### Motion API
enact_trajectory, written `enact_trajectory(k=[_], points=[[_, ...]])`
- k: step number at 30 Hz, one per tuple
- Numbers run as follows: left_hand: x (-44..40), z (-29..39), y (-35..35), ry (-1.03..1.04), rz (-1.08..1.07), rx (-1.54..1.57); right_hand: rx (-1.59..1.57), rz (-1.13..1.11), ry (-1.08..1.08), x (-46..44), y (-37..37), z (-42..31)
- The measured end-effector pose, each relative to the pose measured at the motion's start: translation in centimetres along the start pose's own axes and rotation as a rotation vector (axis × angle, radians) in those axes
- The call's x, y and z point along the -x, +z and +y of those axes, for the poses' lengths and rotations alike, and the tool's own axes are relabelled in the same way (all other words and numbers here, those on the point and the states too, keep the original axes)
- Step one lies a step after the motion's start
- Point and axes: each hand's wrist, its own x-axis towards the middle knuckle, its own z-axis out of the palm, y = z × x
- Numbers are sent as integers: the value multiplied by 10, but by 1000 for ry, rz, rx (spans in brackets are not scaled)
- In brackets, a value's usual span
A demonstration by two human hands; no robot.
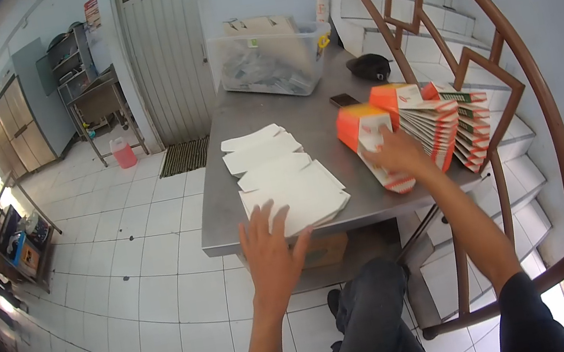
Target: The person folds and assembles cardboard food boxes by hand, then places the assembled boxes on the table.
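Observation:
Flat white die-cut cardboard sheets (288, 186) lie stacked on the steel table (218, 221). My left hand (269, 242) is at the near left corner of this stack with its fingers spread, holding nothing. On the right of the table stand folded orange and white cartons (431, 123), nested in rows. My right hand (395, 152) is on the nearest orange and white carton (365, 133), at the left of the rows. Its fingers look partly bent over the carton's white side; whether they grip it is unclear through the blur.
Behind the sheets is a clear plastic bin (270, 65) of bagged items. A black cap (370, 68) and a dark phone (344, 100) lie behind the cartons. A brown stair railing (510, 230) borders the table's right side. A cardboard box (325, 250) sits below.

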Motion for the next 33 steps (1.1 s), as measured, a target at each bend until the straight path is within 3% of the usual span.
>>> enact_trajectory(k=[4, 7, 10, 14, 16, 20, 23, 24, 26, 28, 33], points=[[13, -27, 15, 39, -78, -45, 167, -213, -76, -4, 11, 4], [13, -23, 16, 9, -71, -34, 67, -168, -83, -3, 22, -4], [12, -22, 19, -11, -49, -30, 219, 118, -130, -1, 63, 0], [14, -25, 21, -22, -13, 27, 81, 344, -160, -10, 77, 13], [14, -26, 16, -25, 3, 66, 77, 347, -124, -9, 80, 12], [15, -30, 10, -1, 15, 128, 5, 112, -77, -11, 52, 9], [16, -38, 7, 11, 19, 172, 40, 672, -300, 11, 41, -14], [17, -37, 5, 13, 13, 193, -79, 792, -371, 26, 33, -36], [15, -33, 2, -2, 17, 174, -376, 531, -344, 52, 38, -70], [12, -27, -1, -2, 7, 159, -209, 57, -185, 55, 52, -88], [15, -19, 0, -26, -11, 162, -264, -101, -210, 40, 60, -87]])
